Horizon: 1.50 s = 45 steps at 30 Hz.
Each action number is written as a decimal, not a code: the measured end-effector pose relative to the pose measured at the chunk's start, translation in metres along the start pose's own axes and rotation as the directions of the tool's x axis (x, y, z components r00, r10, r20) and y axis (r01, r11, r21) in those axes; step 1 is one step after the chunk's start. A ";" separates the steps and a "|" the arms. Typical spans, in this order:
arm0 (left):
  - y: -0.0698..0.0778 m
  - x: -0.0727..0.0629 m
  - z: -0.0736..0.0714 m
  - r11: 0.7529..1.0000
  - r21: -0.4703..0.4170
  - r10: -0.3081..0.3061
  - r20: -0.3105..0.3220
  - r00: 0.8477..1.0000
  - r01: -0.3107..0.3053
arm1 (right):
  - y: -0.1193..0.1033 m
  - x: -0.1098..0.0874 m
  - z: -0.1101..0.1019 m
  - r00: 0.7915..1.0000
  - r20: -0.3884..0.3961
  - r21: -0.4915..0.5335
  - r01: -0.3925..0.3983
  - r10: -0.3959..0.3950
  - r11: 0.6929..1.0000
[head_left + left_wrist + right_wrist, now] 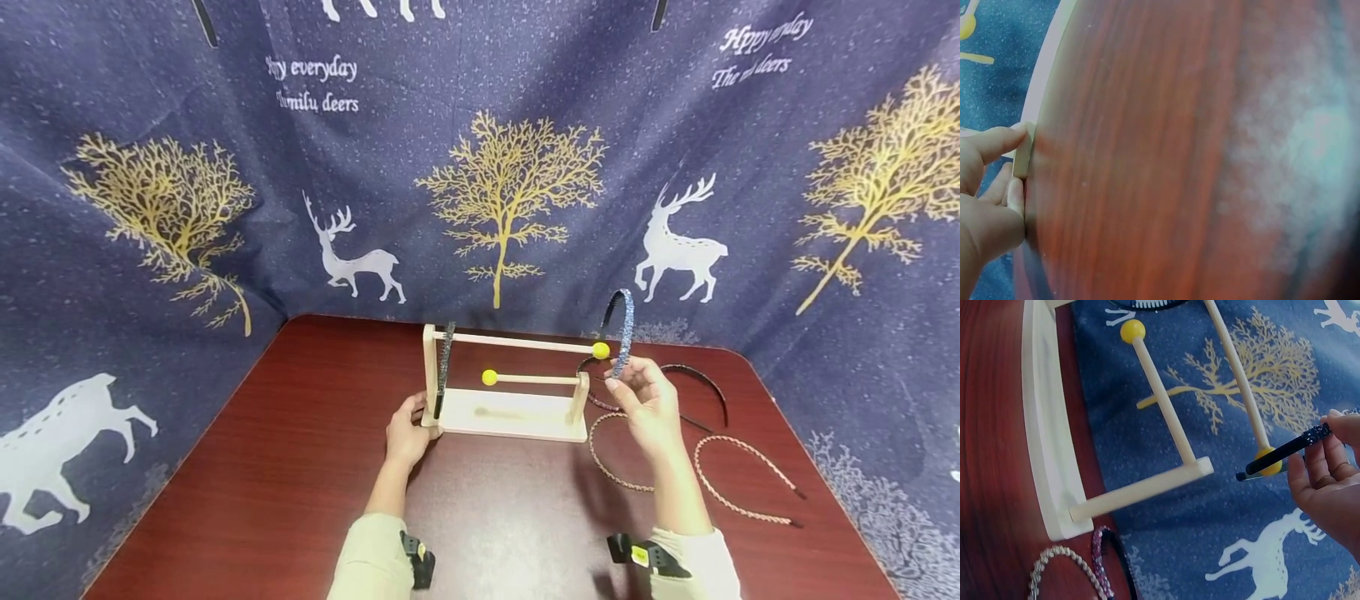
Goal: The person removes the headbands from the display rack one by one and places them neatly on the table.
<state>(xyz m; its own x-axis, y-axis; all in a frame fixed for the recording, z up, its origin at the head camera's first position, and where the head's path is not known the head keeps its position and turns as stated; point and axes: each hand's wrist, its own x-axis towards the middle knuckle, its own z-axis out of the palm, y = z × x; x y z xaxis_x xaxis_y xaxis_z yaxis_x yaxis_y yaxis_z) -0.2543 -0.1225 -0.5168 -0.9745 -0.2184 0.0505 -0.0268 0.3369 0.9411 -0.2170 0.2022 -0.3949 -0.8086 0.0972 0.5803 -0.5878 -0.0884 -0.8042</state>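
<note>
A pale wooden rack (540,422) stands on the table, with two rods that end in yellow balls. My left hand (408,435) grips the left end of its base; in the left wrist view the thumb and fingers (999,142) pinch the base's edge. A dark glittery headband (445,367) hangs on the upper rod near the left post. My right hand (651,410) pinches a blue glittery headband (627,325) by its lower part, beside the upper rod's yellow ball (601,350). In the right wrist view the headband's black tips (1272,456) overlap that ball.
Right of the rack lie a braided headband (600,457), another light one (738,508) and a dark one (708,379). A pink glittery headband (1099,550) lies by the base's right end. A blue deer-print cloth (450,250) hangs behind the table (300,500).
</note>
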 end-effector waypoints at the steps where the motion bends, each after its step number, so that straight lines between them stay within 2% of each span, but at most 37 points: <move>1: 0.000 0.000 0.000 1.000 0.000 0.003 -0.002 1.000 -0.003 | -0.001 -0.001 -0.002 1.000 -0.005 0.002 0.001 -0.001 1.000; 5: 0.001 0.001 0.001 1.000 -0.018 0.005 -0.007 1.000 -0.005 | -0.003 -0.007 -0.011 0.999 -0.031 -0.027 -0.024 0.024 0.999; 15: 0.002 -0.001 0.002 1.000 -0.026 -0.010 -0.014 1.000 0.009 | -0.002 -0.036 -0.023 0.996 -0.012 -0.177 -0.091 0.091 0.980; 19: 0.002 -0.001 0.002 1.000 -0.022 -0.011 -0.022 1.000 0.010 | -0.001 -0.046 -0.025 0.992 0.030 -0.197 -0.116 0.124 0.974; 23: 0.002 -0.001 0.003 1.000 -0.021 -0.001 -0.018 1.000 0.000 | 0.001 -0.055 -0.027 0.983 0.114 -0.193 -0.123 0.147 0.973; 28: 0.001 -0.001 0.003 1.000 -0.024 0.000 -0.017 1.000 0.000 | 0.007 -0.067 -0.023 0.963 0.189 -0.182 -0.156 0.190 0.971; 33: 0.002 -0.002 0.001 0.999 -0.047 -0.013 -0.013 1.000 0.012 | 0.015 -0.073 -0.012 0.942 0.277 -0.157 -0.151 0.190 0.976; 37: 0.002 -0.003 0.000 0.999 -0.052 -0.016 -0.006 1.000 0.016 | 0.022 -0.076 -0.002 0.906 0.374 -0.177 -0.140 0.198 0.974; 41: 0.002 -0.003 -0.001 0.998 -0.057 -0.020 0.003 1.000 0.020 | 0.024 -0.078 0.008 0.873 0.437 -0.250 -0.116 0.219 0.961; 45: 0.003 -0.002 -0.002 0.998 -0.060 -0.014 0.015 1.000 0.015 | 0.012 -0.076 0.022 0.839 0.486 -0.318 -0.093 0.246 0.944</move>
<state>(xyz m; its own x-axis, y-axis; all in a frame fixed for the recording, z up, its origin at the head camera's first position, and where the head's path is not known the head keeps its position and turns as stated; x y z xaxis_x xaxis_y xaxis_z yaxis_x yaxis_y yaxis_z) -0.2516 -0.1226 -0.5135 -0.9772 -0.2098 0.0325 -0.0278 0.2782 0.9601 -0.1634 0.1717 -0.4457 -0.8360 -0.4218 0.3510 -0.4707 0.2226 -0.8537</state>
